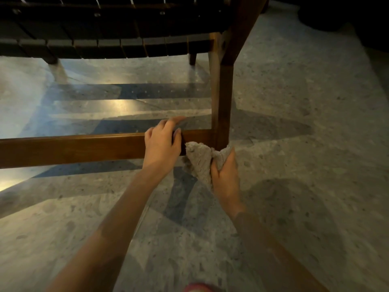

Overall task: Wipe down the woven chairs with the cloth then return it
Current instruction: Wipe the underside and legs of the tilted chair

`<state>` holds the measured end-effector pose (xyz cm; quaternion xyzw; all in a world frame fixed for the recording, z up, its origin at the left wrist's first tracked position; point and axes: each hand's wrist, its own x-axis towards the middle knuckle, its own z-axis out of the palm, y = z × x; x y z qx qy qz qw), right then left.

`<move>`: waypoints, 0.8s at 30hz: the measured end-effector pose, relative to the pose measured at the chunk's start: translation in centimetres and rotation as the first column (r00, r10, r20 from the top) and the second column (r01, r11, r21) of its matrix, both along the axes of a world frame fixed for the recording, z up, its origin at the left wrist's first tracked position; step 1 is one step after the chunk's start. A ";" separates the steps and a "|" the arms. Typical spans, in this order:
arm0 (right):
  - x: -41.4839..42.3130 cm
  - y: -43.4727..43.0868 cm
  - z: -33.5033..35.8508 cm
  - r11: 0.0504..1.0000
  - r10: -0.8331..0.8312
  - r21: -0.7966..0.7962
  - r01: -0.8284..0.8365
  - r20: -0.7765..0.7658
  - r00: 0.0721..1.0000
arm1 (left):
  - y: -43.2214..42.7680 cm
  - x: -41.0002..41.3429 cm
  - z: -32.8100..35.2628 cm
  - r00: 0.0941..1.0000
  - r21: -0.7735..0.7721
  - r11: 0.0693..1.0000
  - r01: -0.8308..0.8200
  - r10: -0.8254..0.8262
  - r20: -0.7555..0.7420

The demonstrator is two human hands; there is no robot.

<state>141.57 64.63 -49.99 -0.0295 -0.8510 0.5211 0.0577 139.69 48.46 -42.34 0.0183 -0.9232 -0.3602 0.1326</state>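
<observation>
I look low under a woven chair with a dark strap seat and a brown wooden frame. Its lower crossbar runs left to right and meets the front leg. My left hand rests on top of the crossbar near the leg, fingers draped over it. My right hand grips a bunched grey fluffy cloth, which touches the crossbar's end and the foot of the leg.
Speckled grey stone floor spreads all around, with bright reflections under the chair. Two rear chair feet stand further back. Dark furniture fills the top right corner. A pinkish object shows at the bottom edge.
</observation>
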 end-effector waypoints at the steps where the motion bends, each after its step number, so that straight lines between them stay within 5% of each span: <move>1: 0.2 0.1 -0.5 1.000 0.009 0.012 -0.009 0.016 1.000 | -0.1 0.1 0.0 1.000 -0.006 1.000 0.008 -0.008 -0.001; 6: 1.4 1.0 -2.3 0.996 0.025 0.079 -0.031 0.074 0.997 | -0.5 0.2 0.1 0.999 0.007 0.999 0.032 -0.032 0.036; 11: 0.5 0.1 1.0 0.996 0.032 -0.078 -0.050 -0.221 0.975 | -0.7 0.2 0.1 0.998 0.009 0.999 0.049 -0.050 0.047; 16: -3.7 -1.3 4.7 0.998 -0.006 0.060 0.027 -0.321 0.947 | -1.1 0.3 0.4 0.998 0.042 0.997 0.062 -0.063 0.013; 24: -0.5 -0.7 0.9 0.983 -0.015 0.175 0.056 -0.223 0.975 | -0.8 0.6 0.3 0.999 0.024 0.999 0.043 -0.043 -0.006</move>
